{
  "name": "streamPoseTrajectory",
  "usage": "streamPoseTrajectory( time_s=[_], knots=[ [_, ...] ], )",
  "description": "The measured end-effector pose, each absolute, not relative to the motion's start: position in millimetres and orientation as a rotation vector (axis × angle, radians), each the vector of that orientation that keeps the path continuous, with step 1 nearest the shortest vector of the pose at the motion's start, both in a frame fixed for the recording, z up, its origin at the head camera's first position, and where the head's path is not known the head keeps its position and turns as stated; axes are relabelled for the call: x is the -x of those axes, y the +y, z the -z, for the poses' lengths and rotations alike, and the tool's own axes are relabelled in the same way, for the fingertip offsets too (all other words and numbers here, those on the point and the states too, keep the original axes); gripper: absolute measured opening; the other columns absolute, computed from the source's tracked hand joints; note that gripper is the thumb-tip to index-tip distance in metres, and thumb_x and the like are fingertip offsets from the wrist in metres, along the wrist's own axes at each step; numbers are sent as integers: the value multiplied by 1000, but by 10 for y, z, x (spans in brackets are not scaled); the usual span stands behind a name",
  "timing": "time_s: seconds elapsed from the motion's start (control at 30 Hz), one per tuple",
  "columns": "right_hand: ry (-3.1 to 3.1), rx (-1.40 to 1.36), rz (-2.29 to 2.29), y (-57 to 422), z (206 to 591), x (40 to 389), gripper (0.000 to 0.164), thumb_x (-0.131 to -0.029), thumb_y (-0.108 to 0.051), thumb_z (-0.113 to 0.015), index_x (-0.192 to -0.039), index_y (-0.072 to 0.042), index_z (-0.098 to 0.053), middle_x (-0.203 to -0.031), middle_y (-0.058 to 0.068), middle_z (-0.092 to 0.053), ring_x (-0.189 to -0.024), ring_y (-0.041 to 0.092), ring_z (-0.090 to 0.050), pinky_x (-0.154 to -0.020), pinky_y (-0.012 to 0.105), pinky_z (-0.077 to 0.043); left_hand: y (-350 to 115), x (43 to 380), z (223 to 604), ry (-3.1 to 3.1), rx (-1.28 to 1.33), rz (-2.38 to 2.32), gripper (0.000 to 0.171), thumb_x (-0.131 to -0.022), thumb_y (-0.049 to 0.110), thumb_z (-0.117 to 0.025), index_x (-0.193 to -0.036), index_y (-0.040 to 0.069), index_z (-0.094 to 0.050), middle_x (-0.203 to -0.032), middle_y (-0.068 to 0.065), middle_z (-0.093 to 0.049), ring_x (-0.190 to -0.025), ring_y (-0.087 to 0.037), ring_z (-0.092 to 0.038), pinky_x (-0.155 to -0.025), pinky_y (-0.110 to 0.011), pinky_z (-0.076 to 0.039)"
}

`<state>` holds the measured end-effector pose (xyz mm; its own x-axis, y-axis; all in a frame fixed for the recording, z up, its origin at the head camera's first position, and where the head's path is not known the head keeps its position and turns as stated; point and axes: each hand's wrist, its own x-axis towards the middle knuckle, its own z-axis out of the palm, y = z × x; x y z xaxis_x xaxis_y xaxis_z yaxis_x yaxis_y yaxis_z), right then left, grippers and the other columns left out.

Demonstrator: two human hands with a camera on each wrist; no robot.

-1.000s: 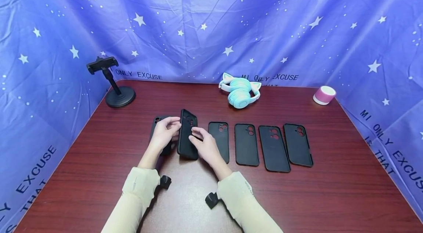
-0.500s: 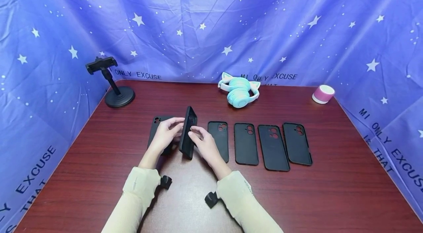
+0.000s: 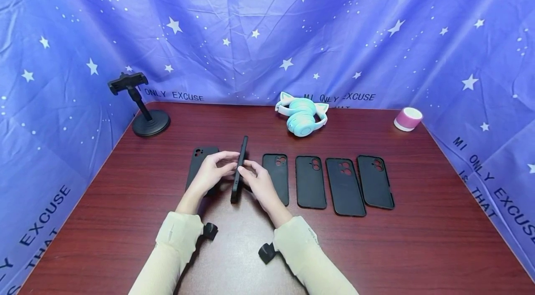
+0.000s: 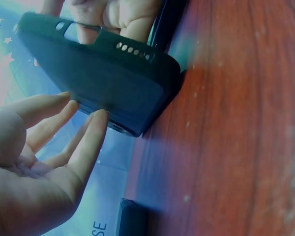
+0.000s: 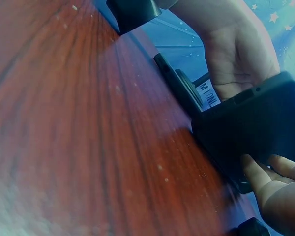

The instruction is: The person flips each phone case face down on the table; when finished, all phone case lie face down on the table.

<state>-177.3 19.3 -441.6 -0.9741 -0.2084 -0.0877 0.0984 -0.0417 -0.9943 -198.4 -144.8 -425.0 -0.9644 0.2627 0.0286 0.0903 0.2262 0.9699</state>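
Note:
A black phone case (image 3: 239,174) stands on its side between both hands, seen edge-on in the head view. My left hand (image 3: 211,172) holds it from the left; in the left wrist view the fingertips (image 4: 99,118) touch its flat face near an edge. From the other side my right hand (image 3: 260,181) pinches it, with fingers (image 5: 258,174) on its dark surface in the right wrist view. The case's bottom end, with a port cutout and a row of small holes, faces the left wrist camera. Another black phone case (image 3: 195,165) lies partly hidden behind my left hand.
Several black phone cases lie in a row to the right, the nearest case (image 3: 276,183) close to my right hand. Farther back are a phone stand (image 3: 151,123), light-blue cat-ear headphones (image 3: 302,118) and a pink-and-white cylinder (image 3: 408,119). A starry curtain (image 3: 259,30) borders the table.
The held phone case has turned about its long axis, from showing its inner face to edge-on. It has shifted slightly right. My hands have closed in a little.

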Motion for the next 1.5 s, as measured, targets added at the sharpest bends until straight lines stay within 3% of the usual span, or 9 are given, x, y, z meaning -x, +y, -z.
streamPoseTrajectory(
  time_s=[0.23,0.4,0.7,0.87,1.17,1.5],
  knots=[
    [1969,127,2200,202,4413,1773,41,-98,-14,-53,-133,6,-51,-129,26,-60,-111,23,-64,-95,36,-54,-1445,1979,4281,2513,-276,-1667,34,-91,6,-65,-123,-3,-62,-119,-24,-66,-100,-24,-68,-82,-30,-59],
    [1978,60,2219,226,4420,1797,39,-96,-11,-54,-132,6,-53,-129,26,-60,-107,18,-64,-91,34,-56,-1436,1981,4284,2511,-126,-1621,36,-91,6,-64,-124,-6,-59,-123,-25,-64,-108,-31,-66,-84,-31,-59],
    [2055,-16,2121,279,4415,1818,44,-98,-12,-53,-139,5,-48,-136,25,-55,-121,29,-59,-90,35,-57,-1439,1984,4241,2623,-35,-1414,38,-92,12,-62,-126,-5,-58,-125,-23,-63,-112,-33,-64,-92,-40,-55],
    [2273,-23,1980,305,4426,1821,43,-96,-11,-57,-138,-2,-52,-134,18,-59,-119,27,-61,-87,34,-58,-1443,1973,4204,2720,-3,-1276,38,-92,16,-63,-126,-1,-60,-124,-22,-64,-111,-33,-65,-96,-46,-52],
    [2690,177,1607,332,4422,1785,37,-93,-7,-60,-130,-2,-60,-122,16,-67,-117,28,-63,-100,45,-49,-1432,1949,4156,2777,61,-1167,40,-90,17,-66,-125,-1,-59,-122,-22,-64,-110,-33,-64,-95,-48,-51],
    [2621,190,1678,323,4371,1779,40,-94,-9,-59,-133,-5,-57,-133,14,-61,-119,25,-62,-97,38,-53,-1433,1932,4117,2788,90,-1152,43,-88,16,-68,-125,-2,-58,-120,-23,-65,-105,-32,-64,-92,-46,-52]
  ],
)
